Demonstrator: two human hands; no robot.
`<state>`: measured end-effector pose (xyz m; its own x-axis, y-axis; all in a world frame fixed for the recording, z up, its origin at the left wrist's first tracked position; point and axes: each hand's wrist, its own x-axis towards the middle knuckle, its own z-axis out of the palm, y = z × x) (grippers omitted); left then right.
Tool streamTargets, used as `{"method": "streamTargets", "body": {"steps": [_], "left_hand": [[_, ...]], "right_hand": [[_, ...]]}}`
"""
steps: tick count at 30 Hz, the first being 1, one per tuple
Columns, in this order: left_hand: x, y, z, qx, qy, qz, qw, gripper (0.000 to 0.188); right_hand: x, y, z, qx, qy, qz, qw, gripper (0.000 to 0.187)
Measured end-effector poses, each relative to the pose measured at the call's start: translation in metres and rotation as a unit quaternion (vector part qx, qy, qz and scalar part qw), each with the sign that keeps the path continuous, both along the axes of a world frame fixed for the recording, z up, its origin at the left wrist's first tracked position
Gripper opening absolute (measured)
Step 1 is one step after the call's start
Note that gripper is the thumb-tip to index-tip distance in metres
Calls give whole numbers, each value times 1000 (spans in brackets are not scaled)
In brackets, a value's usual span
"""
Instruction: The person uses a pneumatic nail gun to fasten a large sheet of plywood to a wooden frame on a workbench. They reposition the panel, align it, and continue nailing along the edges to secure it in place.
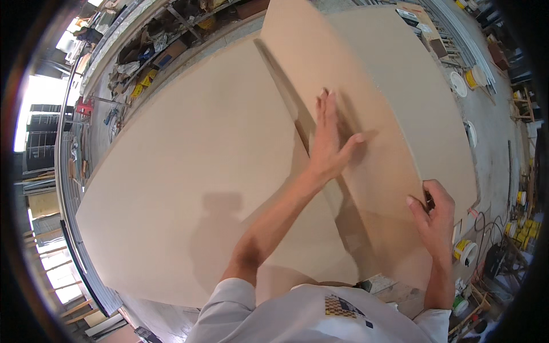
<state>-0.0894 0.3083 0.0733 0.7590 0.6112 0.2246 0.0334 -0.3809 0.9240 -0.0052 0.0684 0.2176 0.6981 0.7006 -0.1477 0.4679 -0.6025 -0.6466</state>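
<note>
A long, narrow tan board [320,51] slants from the top middle down toward my body, apparently tilted, with its right edge raised. My left hand [330,146] lies against its face, fingers stretched out and thumb spread. At the board's near right edge, my right hand [437,220] grips it, thumb on the face and fingers curled over the edge, partly hidden. To the left lies a large beige panel [171,154], separated from the narrow board by a dark gap. Another beige panel [429,108] extends beyond the board's right edge.
Shelving with clutter [166,51] stands beyond the panel at upper left. On the right floor are a yellow-and-white bucket [476,76], another bucket [466,251] and dark hoses [486,220]. Metal profiles [457,28] lie at upper right. A long dark rail [80,268] runs at lower left.
</note>
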Motion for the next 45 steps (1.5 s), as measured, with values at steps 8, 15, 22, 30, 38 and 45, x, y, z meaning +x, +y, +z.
{"method": "streamTargets", "body": {"steps": [8, 15, 22, 30, 38, 45], "left_hand": [[2, -15, 53, -377, -184, 34, 907, 90], [-48, 17, -9, 280, 298, 223, 885, 73], [-22, 59, -51, 355, 245, 58, 901, 75], [5, 58, -67, 390, 269, 82, 877, 81], [-20, 50, -45, 405, 330, 57, 851, 80], [-2, 194, -68, 352, 297, 144, 876, 83]], "right_hand": [[-83, 25, 11, -88, -202, 103, 970, 23], [-108, 50, -97, -104, -135, 144, 975, 66], [-50, 7, -170, -85, -211, 17, 974, 98], [10, 25, -189, 24, -188, -20, 982, 79], [-20, 13, -192, 44, -195, -25, 979, 82], [-22, 14, -194, 36, -200, -25, 979, 89]]}}
